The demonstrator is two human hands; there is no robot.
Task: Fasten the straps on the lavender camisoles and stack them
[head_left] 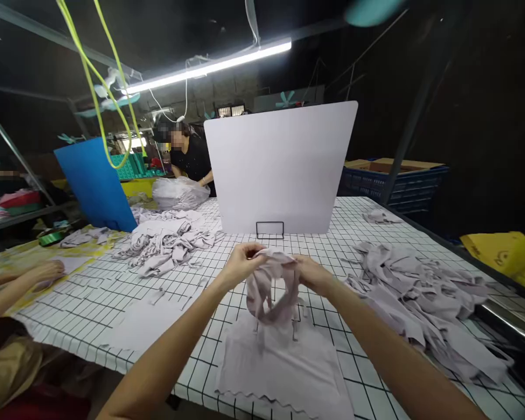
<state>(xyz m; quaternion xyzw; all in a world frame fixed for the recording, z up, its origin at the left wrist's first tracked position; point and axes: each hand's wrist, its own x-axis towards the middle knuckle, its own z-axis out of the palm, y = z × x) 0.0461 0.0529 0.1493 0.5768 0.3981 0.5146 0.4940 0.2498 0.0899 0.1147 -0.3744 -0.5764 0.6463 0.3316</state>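
Observation:
My left hand (240, 265) and my right hand (314, 274) both pinch the top edge of a pale grey-lilac garment (284, 364). Its upper part is lifted and forms an open loop between the hands. The lower part lies flat on the table in front of me, with a wavy bottom edge. Thin loose threads or strips hang near the loop. To the right is a heap of similar garments (402, 286). Left of my arm, another flat piece of the same cloth (142, 324) lies on the table.
A white board (282, 169) stands on the grid-patterned tabletop (214, 350) ahead. A larger cloth pile (170, 236) lies front-left, near a blue board (96, 184). A co-worker's hand (48, 273) is at far left; another person (192, 154) handles a plastic bag (180, 192). Blue crates (413, 189) stand right.

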